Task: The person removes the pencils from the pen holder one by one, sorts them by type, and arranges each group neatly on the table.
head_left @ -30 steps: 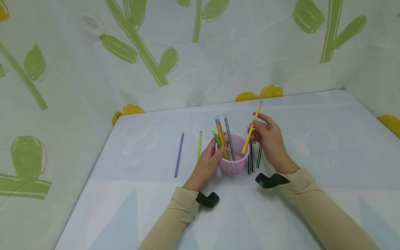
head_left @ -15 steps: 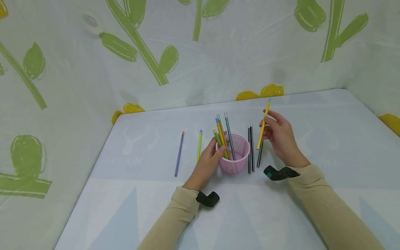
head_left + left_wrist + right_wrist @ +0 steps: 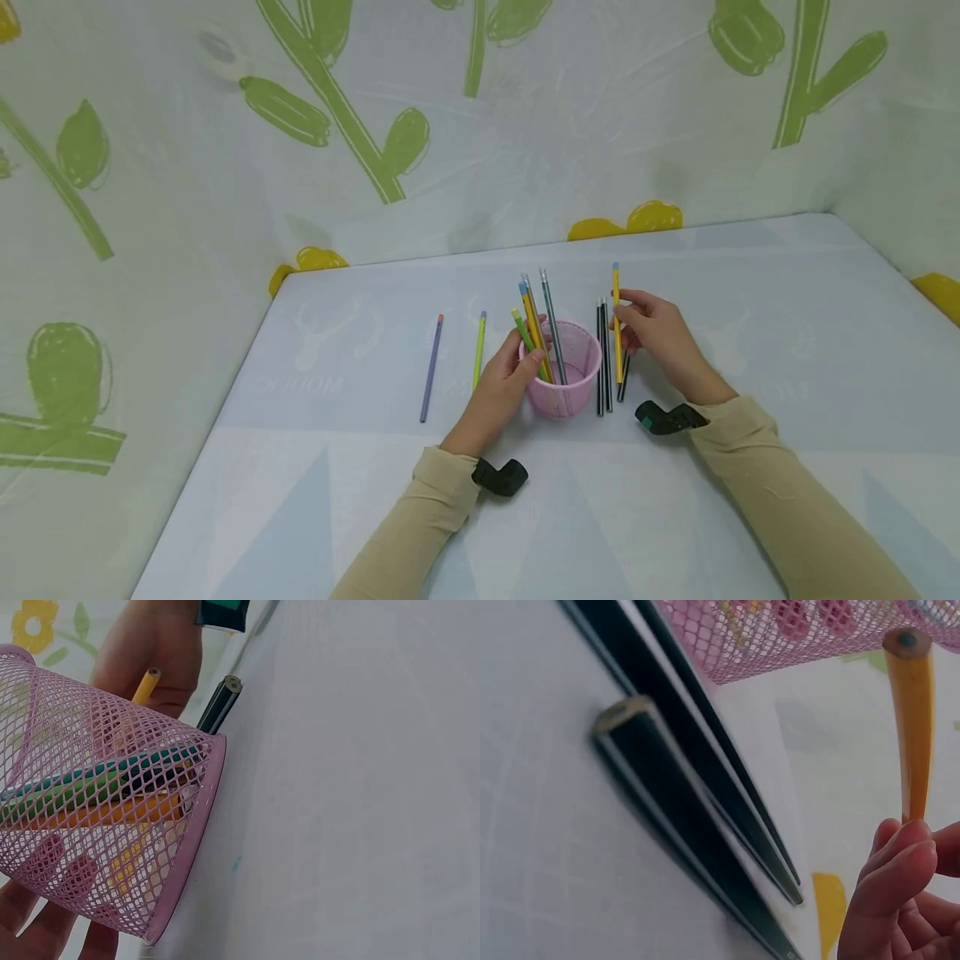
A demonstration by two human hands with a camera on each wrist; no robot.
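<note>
My left hand (image 3: 498,385) grips the pink mesh pencil cup (image 3: 557,403) at its left side, thumb over the rim. Several pencils lean in that cup, among them a green pencil (image 3: 521,326), an orange-yellow pencil (image 3: 528,310) and a teal pencil (image 3: 550,308). Just right of the cup, my right hand (image 3: 663,337) pinches a yellow pencil (image 3: 617,287) with a blue eraser end pointing away. In the right wrist view, the flat end of this yellow pencil (image 3: 913,720) juts from the fingertips. Below it lie three dark pencils (image 3: 694,840) on the table.
Left of the cup lie a purple pencil (image 3: 431,371) and a lime-green pencil (image 3: 479,346), the latter partly hidden by the left hand. The white table (image 3: 360,500) meets a leaf-patterned wall covering (image 3: 525,167) at its far edge.
My right hand has carried the yellow pencil from over the cup out to the right, then slightly back left and lower, above the rightmost dark pencil. The left hand stays on the cup.
</note>
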